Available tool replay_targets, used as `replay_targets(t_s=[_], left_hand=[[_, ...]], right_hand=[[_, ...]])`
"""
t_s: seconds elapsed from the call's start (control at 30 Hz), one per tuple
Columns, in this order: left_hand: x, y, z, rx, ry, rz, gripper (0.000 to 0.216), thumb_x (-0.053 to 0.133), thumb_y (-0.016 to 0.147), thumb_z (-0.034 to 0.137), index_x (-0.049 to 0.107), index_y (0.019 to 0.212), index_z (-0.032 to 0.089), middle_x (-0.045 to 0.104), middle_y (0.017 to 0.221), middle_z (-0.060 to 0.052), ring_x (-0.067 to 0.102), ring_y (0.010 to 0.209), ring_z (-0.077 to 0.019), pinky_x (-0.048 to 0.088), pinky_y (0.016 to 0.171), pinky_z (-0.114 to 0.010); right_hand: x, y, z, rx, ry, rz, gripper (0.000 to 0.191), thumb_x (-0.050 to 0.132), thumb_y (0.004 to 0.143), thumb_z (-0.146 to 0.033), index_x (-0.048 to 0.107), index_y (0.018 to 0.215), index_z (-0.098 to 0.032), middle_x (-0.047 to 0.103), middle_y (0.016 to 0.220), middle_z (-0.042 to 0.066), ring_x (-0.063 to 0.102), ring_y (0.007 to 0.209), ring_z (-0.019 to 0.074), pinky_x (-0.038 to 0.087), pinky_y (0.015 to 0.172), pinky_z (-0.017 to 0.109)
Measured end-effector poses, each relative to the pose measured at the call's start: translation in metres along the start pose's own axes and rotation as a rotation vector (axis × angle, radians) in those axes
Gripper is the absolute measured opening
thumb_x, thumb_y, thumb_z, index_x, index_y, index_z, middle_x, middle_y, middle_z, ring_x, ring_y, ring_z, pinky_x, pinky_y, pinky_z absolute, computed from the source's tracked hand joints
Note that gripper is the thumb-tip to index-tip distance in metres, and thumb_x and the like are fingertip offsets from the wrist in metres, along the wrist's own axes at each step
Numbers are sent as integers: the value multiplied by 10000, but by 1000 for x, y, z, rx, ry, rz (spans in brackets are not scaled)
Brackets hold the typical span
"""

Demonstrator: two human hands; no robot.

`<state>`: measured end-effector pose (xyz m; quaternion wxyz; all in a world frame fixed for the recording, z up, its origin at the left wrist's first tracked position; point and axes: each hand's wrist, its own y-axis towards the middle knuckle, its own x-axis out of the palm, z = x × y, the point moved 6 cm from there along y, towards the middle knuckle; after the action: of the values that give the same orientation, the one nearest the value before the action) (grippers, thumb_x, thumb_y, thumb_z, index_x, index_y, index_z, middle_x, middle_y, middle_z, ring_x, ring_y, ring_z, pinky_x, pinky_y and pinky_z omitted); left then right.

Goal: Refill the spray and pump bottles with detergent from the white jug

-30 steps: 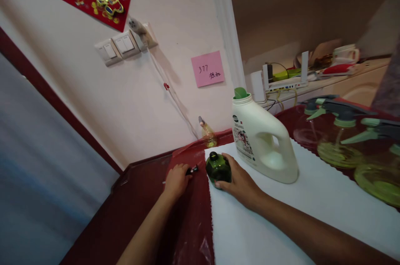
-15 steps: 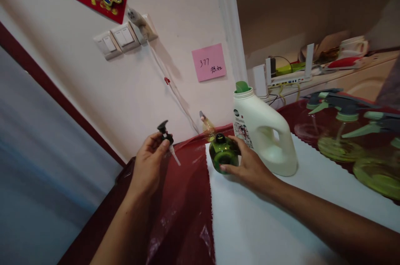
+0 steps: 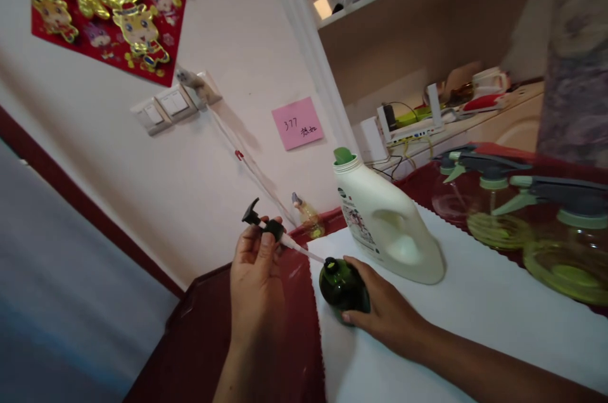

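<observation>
From the left hand [image 3: 256, 267], the dark pump [image 3: 273, 230] slants down and to the right, its pale tube [image 3: 301, 248] leading to the mouth of the green bottle [image 3: 345, 292]. The tip is at the rim; whether it touches or has entered cannot be told. Thumb and fingers are pinched on the pump's collar, nozzle end uppermost. The right hand [image 3: 387, 314], nearer the bottle, curls round its right side, thumb and fingers parted by its girth. The bottle is at the left edge of the white mat [image 3: 408, 362], near its far left corner, on the worktop [image 3: 209, 320]. Beyond the right hand stands a white jug [image 3: 380, 225]; a small yellowish bottle [image 3: 311, 220] is at the worktop's back edge.
</observation>
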<state>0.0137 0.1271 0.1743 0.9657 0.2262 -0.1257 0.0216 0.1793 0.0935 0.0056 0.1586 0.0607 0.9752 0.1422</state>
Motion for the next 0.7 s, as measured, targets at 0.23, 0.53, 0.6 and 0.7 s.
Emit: replay_targets(t_s=[0.23, 0.53, 0.6, 0.7], left_hand=[[6, 1, -23, 14, 87, -22, 287, 767, 801, 388, 614, 1014, 271, 710, 1160, -32, 637, 1204, -227, 542, 1000, -352], [13, -5, -60, -109, 148, -97, 332, 779, 772, 373, 623, 1037, 248, 706, 1154, -33, 660, 1106, -208, 529, 945, -325], [18, -7, -68, -129, 178, -169, 320, 767, 780, 366, 630, 1041, 241, 714, 1120, -33, 668, 1068, -206, 524, 938, -331], [21, -7, -76, -145, 229, -281, 314, 758, 792, 353, 644, 1059, 234, 722, 1079, -33, 667, 1031, -200, 519, 932, -334]], right_hand=[[0, 1, -2, -48, -11, -7, 913, 701, 700, -238, 316, 1528, -235, 454, 1532, 112, 426, 1403, 312, 323, 1182, 536], [-1, 3, -5, -39, -29, -14, 916, 699, 690, -205, 318, 1522, -215, 460, 1520, 127, 433, 1388, 315, 328, 1179, 530], [-1, 2, -5, -35, -30, -16, 917, 701, 687, -204, 320, 1521, -204, 462, 1515, 135, 436, 1384, 318, 330, 1176, 528], [-2, 2, -6, -31, -29, -16, 913, 708, 685, -206, 331, 1517, -203, 487, 1488, 140, 456, 1362, 321, 351, 1157, 524]])
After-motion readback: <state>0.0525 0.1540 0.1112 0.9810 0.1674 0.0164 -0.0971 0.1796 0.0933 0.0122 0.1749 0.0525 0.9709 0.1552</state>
